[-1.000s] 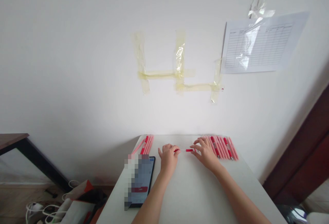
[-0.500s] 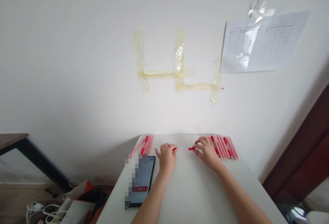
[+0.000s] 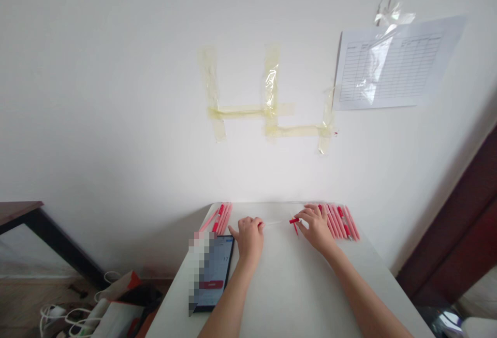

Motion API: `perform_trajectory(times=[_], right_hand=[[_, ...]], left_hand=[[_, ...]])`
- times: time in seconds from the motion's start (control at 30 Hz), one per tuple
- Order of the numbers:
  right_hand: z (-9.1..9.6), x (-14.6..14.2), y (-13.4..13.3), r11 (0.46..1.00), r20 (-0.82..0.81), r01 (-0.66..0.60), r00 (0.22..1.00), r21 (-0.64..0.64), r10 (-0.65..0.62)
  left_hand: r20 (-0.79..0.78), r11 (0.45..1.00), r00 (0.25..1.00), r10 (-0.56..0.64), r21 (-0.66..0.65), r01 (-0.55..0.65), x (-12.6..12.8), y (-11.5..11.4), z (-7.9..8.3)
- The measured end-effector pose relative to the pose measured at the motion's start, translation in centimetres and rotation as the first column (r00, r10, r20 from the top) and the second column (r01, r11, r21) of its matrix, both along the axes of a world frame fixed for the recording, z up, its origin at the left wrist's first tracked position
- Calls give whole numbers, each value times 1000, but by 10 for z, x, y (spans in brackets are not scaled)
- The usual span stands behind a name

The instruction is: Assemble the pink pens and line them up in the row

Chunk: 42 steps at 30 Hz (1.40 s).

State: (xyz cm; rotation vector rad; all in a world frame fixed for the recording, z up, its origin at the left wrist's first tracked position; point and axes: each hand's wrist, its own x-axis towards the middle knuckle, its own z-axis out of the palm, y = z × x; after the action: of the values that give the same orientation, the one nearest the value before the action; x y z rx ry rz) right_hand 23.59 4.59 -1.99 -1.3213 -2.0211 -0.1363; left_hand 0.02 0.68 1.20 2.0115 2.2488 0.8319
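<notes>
My left hand (image 3: 249,234) is closed, thumb and fingers pinching the red end of a pen; its clear, thin barrel (image 3: 274,222) points right toward my other hand. Between the fingertips of my right hand (image 3: 313,224) is a short red pen part (image 3: 294,221), slightly tilted and apart from the clear barrel. Just below that part shows a thin red stick (image 3: 295,230), possibly a refill. Close by the right hand lies a row of pink and red pens (image 3: 341,221), partly covered by the fingers.
Several pink and red pens (image 3: 222,219) lie at the table's far left. A phone (image 3: 219,270) rests beside my left forearm. The white table (image 3: 289,286) meets the wall, which bears tape and a printed sheet (image 3: 392,69). Bags and cables (image 3: 112,307) are on the floor at left.
My left hand has shifted slightly left with the clear barrel. The red part in my right hand has tilted, and the gap between the two has grown. More of the thin red stick shows.
</notes>
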Motion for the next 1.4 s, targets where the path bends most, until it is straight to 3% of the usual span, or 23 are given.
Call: perform_trajectory(times=[0.93, 1.4], right_hand=[[-12, -16, 2, 996, -2, -30, 1000, -83, 30], [-8, -16, 1, 992, -6, -17, 1000, -122, 16]], left_hand=[[-11, 998, 1000, 4, -60, -5, -3, 2, -3], [-86, 997, 996, 14, -79, -20, -3, 1, -2]])
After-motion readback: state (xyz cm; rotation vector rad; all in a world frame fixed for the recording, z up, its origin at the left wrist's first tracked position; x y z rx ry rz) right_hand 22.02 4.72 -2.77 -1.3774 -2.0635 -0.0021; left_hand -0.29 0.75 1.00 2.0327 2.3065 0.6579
